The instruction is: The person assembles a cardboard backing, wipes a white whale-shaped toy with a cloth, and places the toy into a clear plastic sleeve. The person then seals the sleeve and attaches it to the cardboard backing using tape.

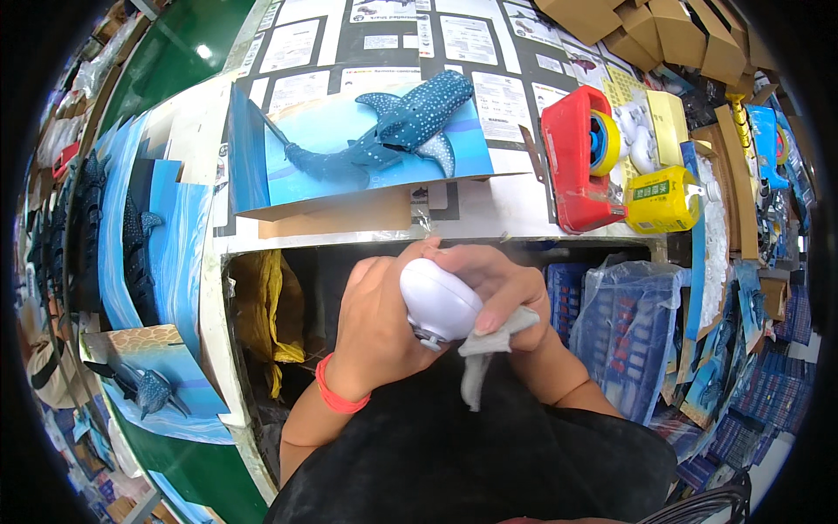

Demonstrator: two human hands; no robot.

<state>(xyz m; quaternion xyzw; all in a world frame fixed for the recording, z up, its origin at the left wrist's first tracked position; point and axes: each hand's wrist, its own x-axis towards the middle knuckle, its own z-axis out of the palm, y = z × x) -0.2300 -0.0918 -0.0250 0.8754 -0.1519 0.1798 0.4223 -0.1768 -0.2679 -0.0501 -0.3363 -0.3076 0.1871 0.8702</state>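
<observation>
A rounded white plastic remote controller (pixel 437 300) is held up in front of my black clothing, with a small stick on its lower edge. My left hand (pixel 374 318) wraps it from the left, a red band around the wrist. My right hand (pixel 514 285) grips it from the right and pinches a grey cloth (pixel 491 344) that hangs down beside the controller. Beyond both hands, a spotted blue toy whale shark (pixel 422 111) lies on a blue sea-printed cardboard insert (pixel 314 124) with folded edges on the table.
A red tape dispenser (pixel 568 164) with yellow tape and a yellow drink carton (pixel 662 200) stand to the right. More sharks on cards (pixel 154 393) line the left. Below the tabletop are a yellow bag (pixel 281 314) and a plastic-covered blue crate (pixel 622 334). Cardboard boxes (pixel 668 33) are piled far right.
</observation>
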